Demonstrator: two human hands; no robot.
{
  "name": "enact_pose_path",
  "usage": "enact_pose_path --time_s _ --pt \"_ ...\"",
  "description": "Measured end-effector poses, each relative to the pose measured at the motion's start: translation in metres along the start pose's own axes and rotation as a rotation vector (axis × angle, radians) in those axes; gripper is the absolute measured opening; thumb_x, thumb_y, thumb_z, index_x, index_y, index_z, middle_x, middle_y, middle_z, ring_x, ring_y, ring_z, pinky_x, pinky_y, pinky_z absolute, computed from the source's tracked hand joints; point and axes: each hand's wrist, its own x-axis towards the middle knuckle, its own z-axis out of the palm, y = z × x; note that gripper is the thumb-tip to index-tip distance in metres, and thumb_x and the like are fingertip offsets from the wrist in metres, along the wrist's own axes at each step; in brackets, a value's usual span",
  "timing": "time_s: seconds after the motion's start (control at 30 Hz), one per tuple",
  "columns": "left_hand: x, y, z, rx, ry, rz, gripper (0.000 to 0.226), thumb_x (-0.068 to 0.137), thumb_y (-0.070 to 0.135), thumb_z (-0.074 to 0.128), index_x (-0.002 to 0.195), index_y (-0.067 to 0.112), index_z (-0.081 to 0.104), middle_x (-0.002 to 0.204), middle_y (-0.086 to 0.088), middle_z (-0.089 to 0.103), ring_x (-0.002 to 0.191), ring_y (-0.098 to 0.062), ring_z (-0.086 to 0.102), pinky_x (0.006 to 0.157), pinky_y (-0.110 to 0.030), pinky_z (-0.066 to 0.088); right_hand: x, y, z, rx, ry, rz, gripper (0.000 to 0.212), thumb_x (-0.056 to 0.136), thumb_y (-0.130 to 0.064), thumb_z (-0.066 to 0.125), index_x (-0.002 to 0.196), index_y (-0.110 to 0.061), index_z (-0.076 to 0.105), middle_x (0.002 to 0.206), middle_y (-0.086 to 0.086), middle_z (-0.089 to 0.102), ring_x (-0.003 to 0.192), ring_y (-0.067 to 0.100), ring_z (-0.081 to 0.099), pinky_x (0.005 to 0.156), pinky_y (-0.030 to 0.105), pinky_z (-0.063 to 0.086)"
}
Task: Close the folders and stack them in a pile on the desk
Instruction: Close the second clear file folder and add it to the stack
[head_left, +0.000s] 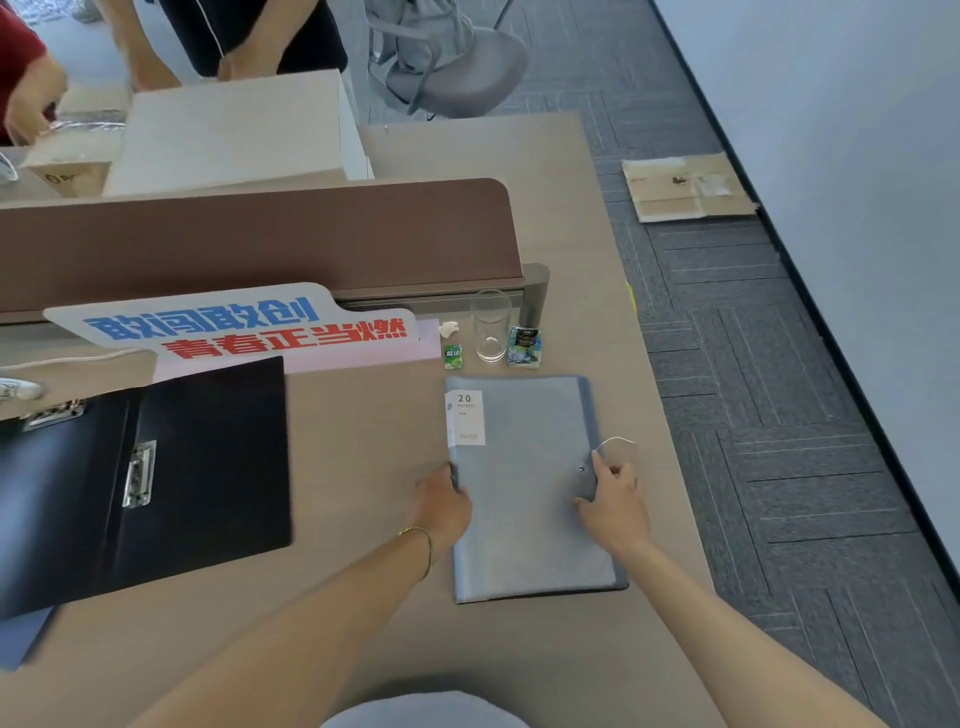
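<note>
Thin, floppy, slick-looking grey folder lying closed on counter; left hand pinching spine edge, right hand loose-fingered by the clasp. Best lifted by both long edges.

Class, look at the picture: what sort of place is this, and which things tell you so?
Most likely an open-plan office. A desk with a brown divider holds folders, the floor is grey carpet tile, and an office chair stands behind.
</note>
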Motion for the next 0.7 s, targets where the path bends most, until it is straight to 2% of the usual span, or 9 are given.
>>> enact_pose_path --time_s 0.07,0.17,0.27,0.37,0.43,0.5,0.7 --pt "-0.002 0.000 -0.003 -0.023 -0.005 0.014 0.014 0.094 0.012 0.043 0.088 0.019 0.054 0.076 -0.001 0.054 0.062 -0.016 0.050 0.061 -0.032 0.051 -0.003 -0.001 -0.001 0.013 -0.004 -0.002 0.073 0.087 -0.024 0.063 0.153 -0.019 0.031 0.136 0.011 0.037 0.125 0.032 0.039 0.102 0.040 0.040" --pt "-0.006 -0.001 -0.010 -0.034 0.001 0.137 0.035 0.093 0.013 0.039 0.123 0.027 0.051 0.085 -0.005 0.058 0.068 -0.019 0.054 0.058 -0.029 0.045 -0.010 -0.010 -0.001 0.075 0.113 -0.039 0.059 0.084 -0.009 0.057 0.141 -0.019 0.048 0.142 0.012 0.039 0.127 0.032 0.041 0.097 0.043 0.045" --pt "-0.010 -0.004 -0.026 0.152 0.044 0.362 0.053 0.091 0.014 0.040 0.142 0.028 0.041 0.117 -0.004 0.060 0.093 -0.025 0.059 0.081 -0.040 0.051 -0.021 -0.030 0.001 0.124 0.167 -0.178 0.062 0.079 0.000 0.056 0.137 -0.020 0.051 0.144 0.009 0.041 0.132 0.029 0.041 0.100 0.042 0.046" --pt "-0.020 -0.008 -0.046 0.453 0.167 0.514 0.051 0.092 0.015 0.041 0.142 0.022 0.040 0.132 0.000 0.053 0.104 -0.028 0.058 0.094 -0.043 0.045 -0.030 -0.056 0.004 0.122 0.215 -0.332 0.063 0.080 0.001 0.058 0.139 -0.019 0.050 0.143 0.008 0.043 0.134 0.027 0.038 0.106 0.039 0.042" --pt "-0.025 -0.013 -0.062 0.556 0.219 0.563 0.049 0.094 0.019 0.040 0.143 0.019 0.039 0.142 -0.004 0.049 0.123 -0.028 0.052 0.106 -0.043 0.039 -0.035 -0.074 0.008 0.106 0.246 -0.408 0.063 0.079 0.001 0.059 0.139 -0.019 0.050 0.141 0.008 0.046 0.133 0.027 0.039 0.105 0.042 0.043" --pt "-0.026 -0.025 -0.078 0.654 0.271 0.574 0.051 0.097 0.023 0.040 0.147 0.019 0.037 0.151 -0.008 0.045 0.135 -0.029 0.044 0.113 -0.045 0.033 -0.043 -0.095 0.013 0.080 0.260 -0.477 0.063 0.078 0.001 0.059 0.138 -0.018 0.052 0.139 0.007 0.048 0.130 0.027 0.041 0.105 0.038 0.042" --pt "-0.040 -0.053 -0.131 0.691 0.352 0.517 0.054 0.097 0.023 0.044 0.149 0.022 0.034 0.156 -0.007 0.042 0.143 -0.028 0.038 0.119 -0.050 0.027 -0.065 -0.151 0.028 0.013 0.225 -0.595 0.062 0.078 0.001 0.056 0.138 -0.014 0.052 0.138 0.006 0.049 0.131 0.029 0.040 0.106 0.039 0.040"
